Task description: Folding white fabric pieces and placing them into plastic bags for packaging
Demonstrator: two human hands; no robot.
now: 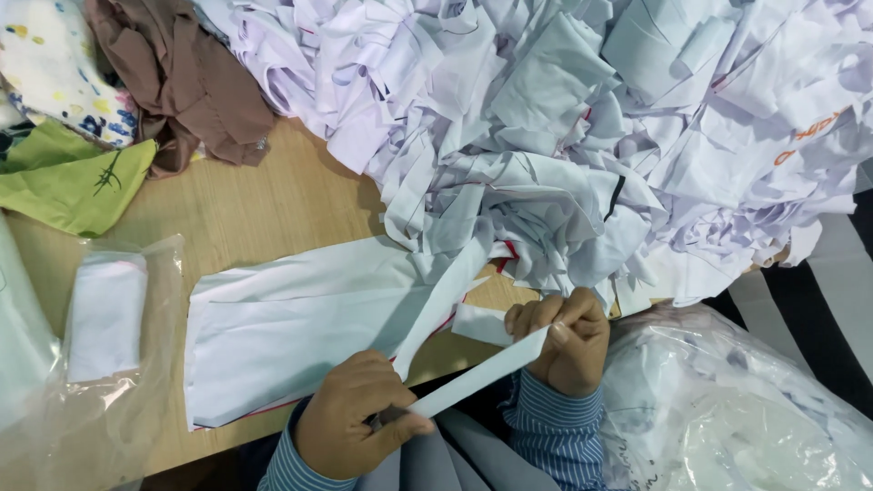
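— What have the hands got there?

— A narrow white strip of cloth (482, 375), pulled flat between them. The left hand (350, 425) pinches its lower end with thumb and fingers closed on it; the right hand (566, 338) is clamped on the upper end, fingers curled over the edge. The two hands sit apart, the strip slanting up from left to right just above the person's lap, at the near edge of the bench (264, 205).

— And the sleeves?

— Blue striped cuffs (555, 432) on both wrists, grey cloth under them.

— What lies behind the strip?

— A flat stack of white cut fabric pieces (291, 332) on the light wooden bench, touching the left hand's side. Beyond it, a great loose heap of white fabric offcuts (582, 118) covers the far half of the bench.

— Anything to the sides?

— By the right hand, a clear plastic bag stuffed with white scraps (727, 409). At the left edge, a folded white piece inside a clear plastic sleeve (107, 314). Farther back, a green cloth (77, 186), a crumpled brown garment (186, 82) and a white cloth with coloured spots (59, 64).
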